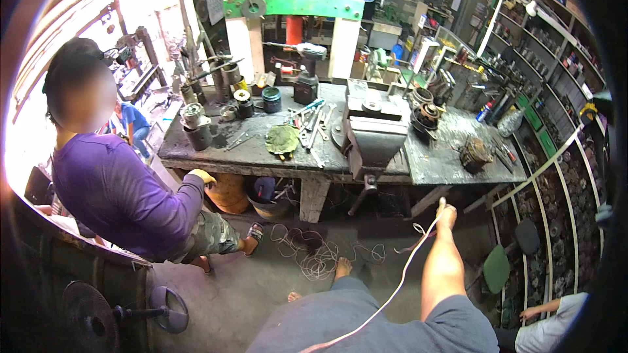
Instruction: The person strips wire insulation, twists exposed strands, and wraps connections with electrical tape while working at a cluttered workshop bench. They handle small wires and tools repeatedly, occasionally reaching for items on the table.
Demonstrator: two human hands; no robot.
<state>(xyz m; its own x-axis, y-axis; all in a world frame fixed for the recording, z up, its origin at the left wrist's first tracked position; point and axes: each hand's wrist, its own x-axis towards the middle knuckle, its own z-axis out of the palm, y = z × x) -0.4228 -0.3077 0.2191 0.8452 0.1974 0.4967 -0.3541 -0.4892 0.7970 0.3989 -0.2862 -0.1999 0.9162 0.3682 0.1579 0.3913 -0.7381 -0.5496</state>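
My right hand (447, 214) is stretched out in front of the workbench, its fingers closed around a thin pale electrical wire (400, 287). From that hand the wire runs down across my body and leaves the view at the lower edge. A loose tangle of similar wire (319, 258) lies on the floor by my foot. My left hand is out of view. Above and left of my right hand, a large bench vise (373, 127) is mounted at the bench's front edge.
A person in a purple shirt (124, 189) stands at the left near a fan (91, 314). The workbench (248, 155) carries wrenches (317, 127), a cordless impact wrench (306, 72) and motor parts. Loaded shelves (556, 150) line the right, where another person's arm (543, 310) shows.
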